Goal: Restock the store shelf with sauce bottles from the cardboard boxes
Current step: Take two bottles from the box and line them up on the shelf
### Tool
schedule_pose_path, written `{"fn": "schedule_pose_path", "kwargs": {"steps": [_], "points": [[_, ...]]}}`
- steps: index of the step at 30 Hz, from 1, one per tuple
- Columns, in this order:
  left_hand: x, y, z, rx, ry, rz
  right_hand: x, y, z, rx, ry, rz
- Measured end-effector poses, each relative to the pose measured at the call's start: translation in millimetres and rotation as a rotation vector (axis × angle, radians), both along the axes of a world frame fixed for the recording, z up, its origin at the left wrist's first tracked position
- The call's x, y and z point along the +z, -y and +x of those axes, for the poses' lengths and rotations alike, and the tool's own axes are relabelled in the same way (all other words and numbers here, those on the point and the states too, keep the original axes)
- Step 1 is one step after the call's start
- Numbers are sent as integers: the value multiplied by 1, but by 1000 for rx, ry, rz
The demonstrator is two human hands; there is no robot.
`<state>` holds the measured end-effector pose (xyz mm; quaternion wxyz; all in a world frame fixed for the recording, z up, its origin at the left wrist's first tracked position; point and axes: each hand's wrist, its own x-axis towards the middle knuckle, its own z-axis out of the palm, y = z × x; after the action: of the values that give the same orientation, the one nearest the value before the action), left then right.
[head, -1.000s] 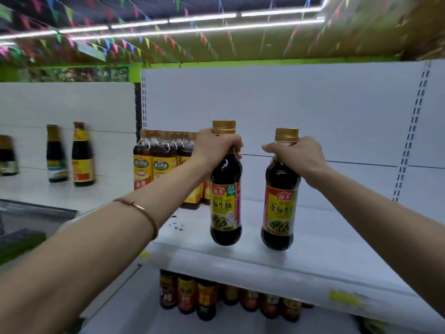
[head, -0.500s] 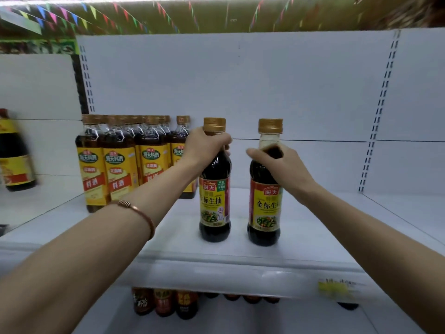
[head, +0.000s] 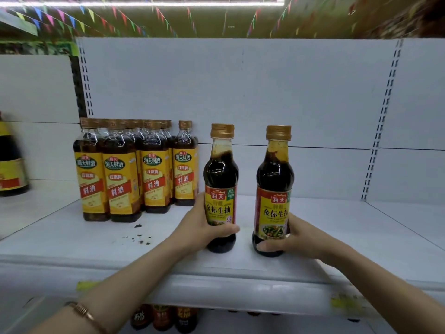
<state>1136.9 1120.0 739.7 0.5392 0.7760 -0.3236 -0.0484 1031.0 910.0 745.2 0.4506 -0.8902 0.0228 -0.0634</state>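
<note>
Two dark soy sauce bottles with gold caps and red-yellow labels stand upright side by side on the white shelf [head: 361, 237]. My left hand [head: 204, 227] wraps around the lower body of the left bottle [head: 220, 169]. My right hand [head: 298, 237] grips the lower body of the right bottle [head: 275, 174] from its right side. Both bottle bases rest on the shelf near its front edge. No cardboard box is in view.
A tight group of yellow-labelled cooking wine bottles [head: 134, 174] stands at the back left of the same shelf. Dark crumbs [head: 139, 237] lie in front of them. A larger bottle [head: 12, 162] stands on the neighbouring shelf at far left. More bottles [head: 163, 317] fill the shelf below.
Both hands have slid down from the bottle necks to the lower bodies. The bottles, held above the shelf a second ago, now stand on it.
</note>
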Motion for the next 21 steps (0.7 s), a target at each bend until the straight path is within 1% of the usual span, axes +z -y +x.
{"fn": "schedule_pose_path", "kwargs": {"steps": [3,9,17,21], "points": [[8,4,10,11,-20,50,0,1,6,-32,1,-19],[5,34,41,210,133,81,-4,4,24,-107,58,-99],[3,63,87,356,116,116,-8,6,60,-143,108,-99],[-2,74,98,501,158,118,-6,9,79,-146,103,-120]]}}
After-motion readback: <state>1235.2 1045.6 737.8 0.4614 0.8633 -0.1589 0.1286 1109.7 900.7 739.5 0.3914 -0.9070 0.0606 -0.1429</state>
